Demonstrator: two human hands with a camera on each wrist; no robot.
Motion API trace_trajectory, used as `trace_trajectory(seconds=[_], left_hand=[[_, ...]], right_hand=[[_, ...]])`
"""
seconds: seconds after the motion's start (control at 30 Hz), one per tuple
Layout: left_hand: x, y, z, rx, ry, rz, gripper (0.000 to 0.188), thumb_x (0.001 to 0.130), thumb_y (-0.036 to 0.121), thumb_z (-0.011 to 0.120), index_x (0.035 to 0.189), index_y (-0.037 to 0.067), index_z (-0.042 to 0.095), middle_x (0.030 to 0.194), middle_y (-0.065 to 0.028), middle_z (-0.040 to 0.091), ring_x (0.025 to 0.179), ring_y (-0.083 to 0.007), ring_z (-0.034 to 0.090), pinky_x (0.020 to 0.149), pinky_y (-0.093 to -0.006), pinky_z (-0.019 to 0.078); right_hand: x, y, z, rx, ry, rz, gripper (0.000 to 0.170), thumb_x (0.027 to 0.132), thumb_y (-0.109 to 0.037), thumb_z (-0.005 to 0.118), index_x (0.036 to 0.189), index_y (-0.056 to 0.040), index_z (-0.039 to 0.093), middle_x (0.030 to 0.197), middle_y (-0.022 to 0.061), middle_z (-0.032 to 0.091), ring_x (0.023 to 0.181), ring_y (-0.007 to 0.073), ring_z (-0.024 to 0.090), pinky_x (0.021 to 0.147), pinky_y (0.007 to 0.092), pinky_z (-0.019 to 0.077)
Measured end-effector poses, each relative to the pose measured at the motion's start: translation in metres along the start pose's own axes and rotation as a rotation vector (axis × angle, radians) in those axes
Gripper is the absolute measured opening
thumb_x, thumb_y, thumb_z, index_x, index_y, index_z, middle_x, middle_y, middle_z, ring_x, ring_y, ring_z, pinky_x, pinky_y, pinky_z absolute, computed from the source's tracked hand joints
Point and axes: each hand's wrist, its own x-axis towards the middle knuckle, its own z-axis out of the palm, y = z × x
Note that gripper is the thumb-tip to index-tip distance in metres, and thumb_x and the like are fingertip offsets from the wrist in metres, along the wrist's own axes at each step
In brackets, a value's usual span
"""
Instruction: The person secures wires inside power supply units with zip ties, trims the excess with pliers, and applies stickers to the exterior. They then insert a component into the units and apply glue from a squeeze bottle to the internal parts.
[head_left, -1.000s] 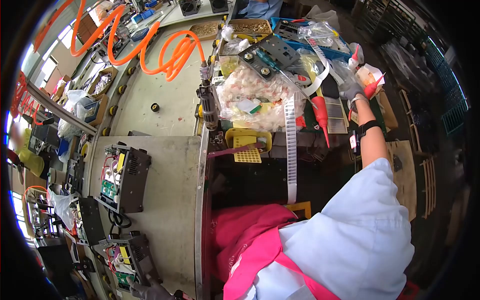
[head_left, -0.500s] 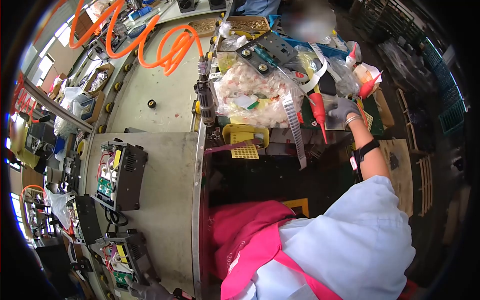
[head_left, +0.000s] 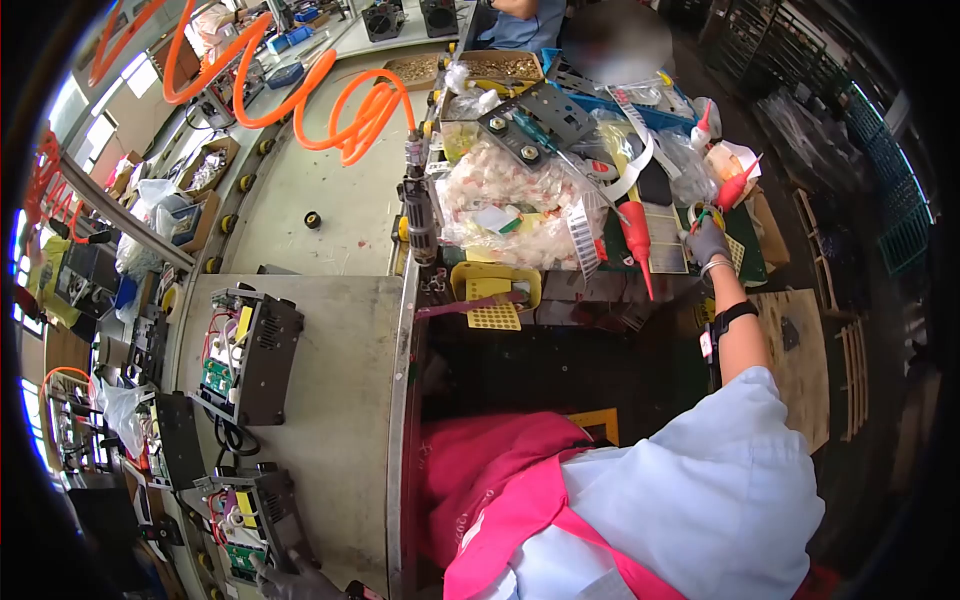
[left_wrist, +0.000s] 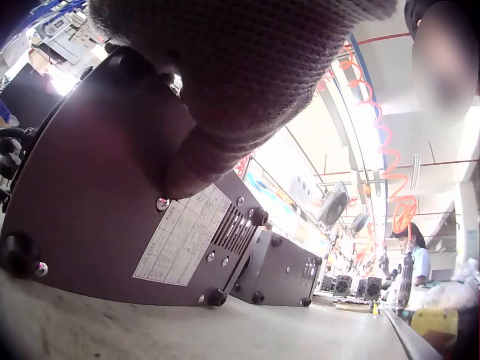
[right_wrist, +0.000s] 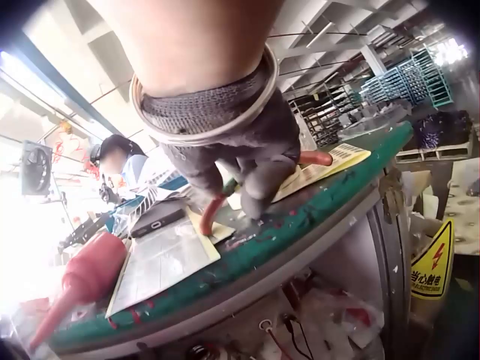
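My gloved left hand (head_left: 290, 582) grips the near end of a dark metal electrical unit (head_left: 280, 508), whose exposed side shows a green circuit board (head_left: 246, 558) and red wires. In the left wrist view the thumb (left_wrist: 206, 154) presses the casing beside a white label (left_wrist: 184, 236); the other fingers are mostly hidden. Over the green-edged side table, my gloved right hand (head_left: 709, 243) curls its fingers round pliers (right_wrist: 212, 216) with red-orange handles, their middle covered by the hand. A red squeeze bottle (head_left: 637, 232) and a printed sheet (right_wrist: 161, 259) lie to its left.
A second unit (head_left: 255, 355) stands farther along the bench. An air screwdriver (head_left: 418, 220) hangs from an orange coiled hose (head_left: 372, 120) at the bench edge. Bagged small parts (head_left: 510, 205), a phone (right_wrist: 156, 217) and another red-tipped bottle (head_left: 735, 188) crowd the side table.
My right hand has come back from near the far red-tipped bottles to the table's near edge. The hanging barcode strip now ends higher. My left hand has stayed on the unit.
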Motion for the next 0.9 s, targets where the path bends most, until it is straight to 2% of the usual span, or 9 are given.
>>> trace_trajectory(seconds=[0.1, 0.17, 0.23, 0.47, 0.57, 0.63, 0.77, 0.83, 0.9], left_hand=[[0.000, -0.001, -0.002, 0.014, -0.051, -0.043, 0.075, 0.078, 0.049, 0.070, 0.139, 0.017, 0.043, 0.125, -0.0297, 0.051, 0.115, -0.0465, 0.048, 0.101, -0.0599, 0.0324], [-0.002, 0.006, -0.007, -0.027, -0.070, -0.077, 0.075, 0.078, 0.049, 0.069, 0.140, 0.017, 0.041, 0.126, -0.0297, 0.050, 0.117, -0.0466, 0.047, 0.103, -0.0601, 0.0309], [-0.001, 0.013, -0.016, -0.095, -0.084, -0.092, 0.075, 0.079, 0.049, 0.068, 0.141, 0.017, 0.040, 0.128, -0.0293, 0.050, 0.119, -0.0465, 0.046, 0.104, -0.0599, 0.0299], [0.001, 0.006, -0.011, -0.061, -0.110, -0.072, 0.076, 0.079, 0.049, 0.068, 0.141, 0.014, 0.040, 0.128, -0.0270, 0.051, 0.119, -0.0452, 0.046, 0.103, -0.0584, 0.0319], [-0.001, 0.004, -0.010, -0.171, -0.061, -0.044, 0.073, 0.079, 0.042, 0.069, 0.140, 0.015, 0.040, 0.124, -0.0257, 0.051, 0.115, -0.0439, 0.049, 0.096, -0.0550, 0.0392], [-0.001, -0.002, -0.001, -0.195, 0.007, -0.006, 0.072, 0.079, 0.024, 0.069, 0.143, 0.018, 0.037, 0.123, -0.0220, 0.045, 0.113, -0.0407, 0.051, 0.089, -0.0487, 0.0477], [-0.002, -0.007, 0.009, -0.088, 0.047, 0.007, 0.067, 0.083, 0.032, 0.066, 0.142, 0.017, 0.039, 0.124, -0.0216, 0.046, 0.115, -0.0402, 0.051, 0.090, -0.0485, 0.0467], [-0.002, -0.008, 0.016, -0.077, 0.059, -0.006, 0.069, 0.082, 0.042, 0.067, 0.141, 0.018, 0.041, 0.123, -0.0233, 0.049, 0.113, -0.0418, 0.051, 0.091, -0.0517, 0.0440], [-0.001, 0.005, 0.004, 0.003, 0.023, -0.062, 0.077, 0.076, 0.053, 0.071, 0.137, 0.013, 0.045, 0.119, -0.0278, 0.055, 0.109, -0.0452, 0.051, 0.093, -0.0575, 0.0392]], right_hand=[[0.016, 0.017, 0.016, 0.093, 0.248, -0.187, 0.045, 0.080, -0.018, 0.061, 0.123, -0.0057, 0.052, 0.105, 0.0207, 0.065, 0.101, 0.0364, 0.062, 0.086, 0.0416, 0.0480], [0.018, 0.018, 0.022, 0.466, 0.531, -0.230, 0.045, 0.081, -0.013, 0.056, 0.126, -0.0080, 0.053, 0.100, 0.0220, 0.065, 0.091, 0.0395, 0.064, 0.077, 0.0413, 0.0510], [-0.003, -0.021, 0.005, 0.382, 0.736, -0.440, 0.044, 0.084, -0.013, 0.055, 0.128, -0.0107, 0.054, 0.098, 0.0209, 0.065, 0.088, 0.0385, 0.064, 0.074, 0.0412, 0.0519], [0.021, -0.161, 0.003, -0.170, 0.388, -0.969, 0.054, 0.083, -0.015, 0.059, 0.136, -0.0197, 0.047, 0.105, 0.0149, 0.065, 0.082, 0.0328, 0.066, 0.069, 0.0441, 0.0525], [0.005, -0.226, -0.017, -0.330, -0.040, -0.563, 0.054, 0.081, -0.014, 0.060, 0.134, -0.0178, 0.049, 0.118, 0.0147, 0.061, 0.094, 0.0334, 0.064, 0.078, 0.0428, 0.0525], [0.028, -0.197, 0.000, -0.193, 0.213, -0.871, 0.052, 0.080, -0.014, 0.061, 0.132, -0.0145, 0.052, 0.127, 0.0150, 0.056, 0.108, 0.0335, 0.059, 0.090, 0.0409, 0.0490], [-0.019, -0.160, -0.052, -0.163, -0.123, -0.545, 0.046, 0.077, -0.008, 0.063, 0.123, -0.0085, 0.058, 0.121, 0.0144, 0.060, 0.112, 0.0328, 0.058, 0.096, 0.0378, 0.0451], [-0.039, -0.115, -0.059, -0.182, -0.394, -0.566, 0.051, 0.073, -0.009, 0.064, 0.123, -0.0095, 0.058, 0.122, 0.0138, 0.060, 0.114, 0.0322, 0.057, 0.097, 0.0385, 0.0451], [-0.065, -0.066, -0.052, -0.321, -0.300, -0.812, 0.061, 0.068, -0.010, 0.068, 0.128, -0.0116, 0.055, 0.127, 0.0138, 0.056, 0.118, 0.0327, 0.053, 0.101, 0.0392, 0.0434]])
